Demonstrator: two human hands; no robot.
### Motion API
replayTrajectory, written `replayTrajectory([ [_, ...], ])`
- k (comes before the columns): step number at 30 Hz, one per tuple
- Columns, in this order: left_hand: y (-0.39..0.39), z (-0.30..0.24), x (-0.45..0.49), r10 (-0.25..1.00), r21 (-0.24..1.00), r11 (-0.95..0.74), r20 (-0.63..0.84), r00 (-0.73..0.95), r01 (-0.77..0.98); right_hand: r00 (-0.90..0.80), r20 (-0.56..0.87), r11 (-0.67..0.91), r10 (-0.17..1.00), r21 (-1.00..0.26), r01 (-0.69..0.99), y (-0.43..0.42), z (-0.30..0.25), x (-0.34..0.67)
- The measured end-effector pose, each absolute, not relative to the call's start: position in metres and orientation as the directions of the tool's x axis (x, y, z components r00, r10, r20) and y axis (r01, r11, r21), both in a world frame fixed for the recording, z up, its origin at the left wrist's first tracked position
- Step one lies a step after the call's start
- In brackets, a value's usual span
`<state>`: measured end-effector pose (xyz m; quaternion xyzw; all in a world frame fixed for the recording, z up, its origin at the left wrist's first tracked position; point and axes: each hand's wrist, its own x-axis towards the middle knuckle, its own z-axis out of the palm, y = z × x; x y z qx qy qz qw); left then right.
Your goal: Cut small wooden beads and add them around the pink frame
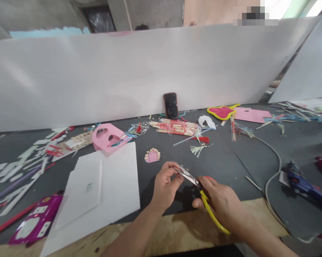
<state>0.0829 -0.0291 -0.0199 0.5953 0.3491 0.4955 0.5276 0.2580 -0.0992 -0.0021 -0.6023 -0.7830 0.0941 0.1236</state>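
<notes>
My right hand (222, 200) grips scissors (188, 175) with yellow and orange handles, their blades pointing up and to the left. At the blade tips, my left hand (166, 185) is closed in a pinch, its fingertips touching or nearly touching the metal. Whatever lies between those fingers is too small to make out. Tiny crumbs lie on the dark tabletop just beyond the blades. A small pink piece (152, 156) edged with beige bits rests a little beyond my left hand.
Ahead are packed wooden sticks (174, 126), a phone (171, 106) leaning on a white partition (123, 78), and tassels (199, 149). White sheets (118, 182), a pink cutout (108, 137) and a magenta device (39, 219) lie left. A blue glue gun (305, 185) and its cable lie right.
</notes>
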Motion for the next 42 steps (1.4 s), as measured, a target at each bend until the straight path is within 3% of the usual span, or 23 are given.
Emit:
replayTrajectory([
  [6,-0.0295,-0.0196,0.0831,0.937,0.973,-0.185,0.218,0.274,-0.139,-0.242,0.048,0.246,0.969,-0.254,0.935,-0.1009,0.0004,0.2627],
  [12,-0.0311,-0.0200,0.0847,0.935,0.968,-0.163,0.214,0.283,-0.193,-0.258,0.016,0.248,0.966,-0.342,0.907,-0.0993,0.0025,0.2645],
  [18,-0.0308,-0.0178,0.0845,0.937,0.968,-0.144,0.199,0.286,-0.203,-0.281,0.048,0.280,0.958,-0.353,0.893,-0.0965,0.0006,0.2655],
  [32,-0.0298,-0.0200,0.0850,0.944,0.973,-0.210,0.228,0.237,-0.099,-0.302,0.030,0.283,0.953,-0.442,0.851,-0.0972,0.0048,0.2640],
  [42,-0.0289,-0.0193,0.0842,0.939,0.974,-0.163,0.203,0.279,-0.160,-0.243,0.054,0.248,0.968,-0.325,0.913,-0.0994,0.0021,0.2583],
])
